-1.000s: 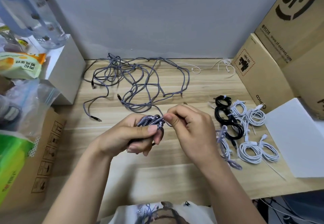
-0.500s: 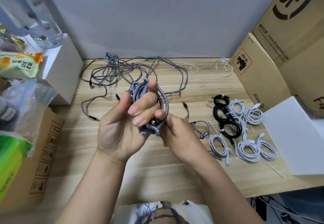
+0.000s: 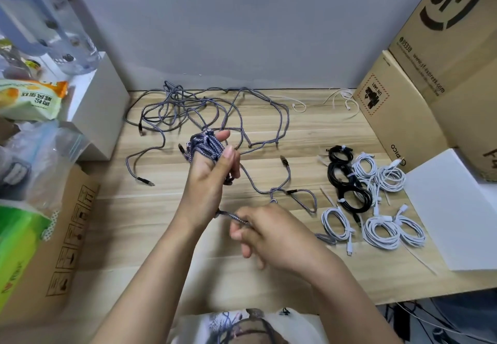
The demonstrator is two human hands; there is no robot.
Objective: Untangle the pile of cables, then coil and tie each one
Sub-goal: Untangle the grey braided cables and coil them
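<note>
Above bare table (image 3: 161,236), left hand (image 3: 207,179) grips coil (image 3: 204,147); right hand (image 3: 269,233) pinches its tail.

You're working in soft, even light with no hard glare; shadows under your hands on the wooden desk (image 3: 269,133) are faint and diffuse. Your right hand (image 3: 271,236) shows motion blur (the fingers smear), while your left hand (image 3: 208,179) reads sharper. The wide lens bends the frame's edges: the cardboard boxes (image 3: 430,80) at upper right lean, and the clear bottle (image 3: 45,15) at upper left is stretched and soft.
</note>
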